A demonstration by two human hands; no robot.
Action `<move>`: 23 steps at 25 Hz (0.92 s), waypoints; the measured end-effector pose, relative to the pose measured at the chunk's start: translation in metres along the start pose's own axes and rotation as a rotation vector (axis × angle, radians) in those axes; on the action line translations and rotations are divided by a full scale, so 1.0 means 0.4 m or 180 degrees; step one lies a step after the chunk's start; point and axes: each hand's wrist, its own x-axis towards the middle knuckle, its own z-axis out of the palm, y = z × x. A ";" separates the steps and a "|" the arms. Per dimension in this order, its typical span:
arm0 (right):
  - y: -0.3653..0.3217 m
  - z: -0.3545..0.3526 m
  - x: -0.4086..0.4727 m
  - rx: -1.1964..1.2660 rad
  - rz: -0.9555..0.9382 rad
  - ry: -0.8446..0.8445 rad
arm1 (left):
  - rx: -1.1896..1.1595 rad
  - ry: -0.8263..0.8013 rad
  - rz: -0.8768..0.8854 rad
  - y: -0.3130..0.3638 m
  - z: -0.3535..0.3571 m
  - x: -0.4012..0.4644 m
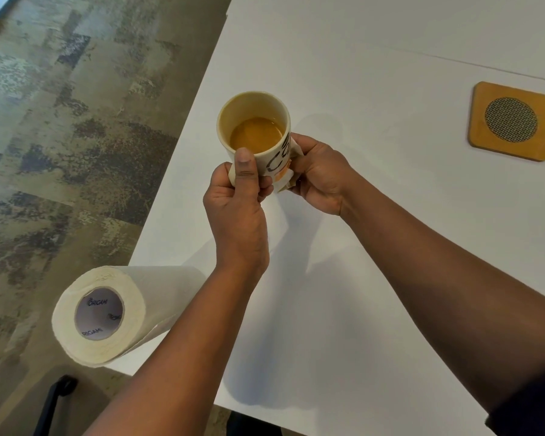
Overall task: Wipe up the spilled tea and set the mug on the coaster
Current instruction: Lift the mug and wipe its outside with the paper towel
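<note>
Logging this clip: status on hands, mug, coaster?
Left hand grips mug, lifted off table. Right hand presses paper towel to mug's side. Coaster bare, path clear.

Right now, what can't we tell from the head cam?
- Mug print: letters cut off by the left hand and right hand.
- Tissue: mostly hidden between right hand and mug.
- Mug underside: faces away, wet or dry unknown.
- Grey thing beside the coaster: cut by the right edge.
- Roll: far end behind the left forearm.
</note>
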 end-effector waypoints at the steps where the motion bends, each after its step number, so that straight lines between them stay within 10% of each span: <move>1: 0.004 0.002 -0.004 -0.0017 -0.0084 0.0035 | 0.0005 0.0019 0.0012 0.000 0.003 -0.001; 15: 0.108 0.081 -0.108 0.0283 -0.0551 0.0903 | 0.0061 0.0075 0.0139 -0.022 0.033 -0.012; 23: 0.163 0.099 -0.106 0.0343 -0.0074 0.0203 | -0.0139 -0.0031 0.0044 -0.021 0.030 -0.012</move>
